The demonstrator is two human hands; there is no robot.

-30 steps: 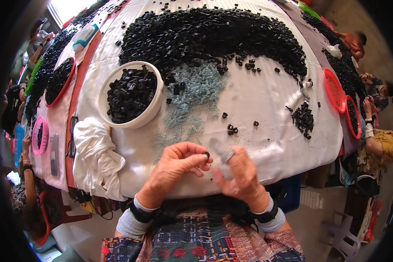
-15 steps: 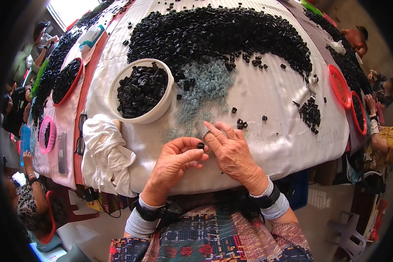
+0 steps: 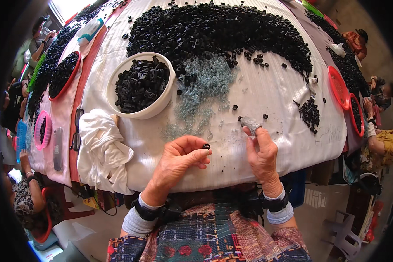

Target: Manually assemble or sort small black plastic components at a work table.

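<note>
My left hand [image 3: 179, 159] is closed, pinching a small black plastic part [image 3: 206, 146] between thumb and fingertips above the white cloth. To its right, my right hand [image 3: 263, 155] reaches forward with fingers stretched out and apart, and I see nothing held in it. A grey wrap [image 3: 251, 125] covers one of its fingertips. Small loose black parts lie right beside that fingertip, one [image 3: 265, 116] to its right. Ahead of my hands spreads a pile of small pale-blue coil springs [image 3: 205, 89]. A white bowl [image 3: 170, 94] filled with black parts stands to the left of the springs.
A large heap of black parts [image 3: 218, 32] covers the far table. A crumpled white cloth [image 3: 102, 153], glasses [image 3: 77, 131] and a phone [image 3: 58, 148] lie at left. Small black pieces [image 3: 309, 115] lie at right. Red baskets [image 3: 337, 87] and other people flank both sides.
My right hand has moved right, away from my left hand, to the loose black parts. My left hand keeps its black part and has shifted slightly right.
</note>
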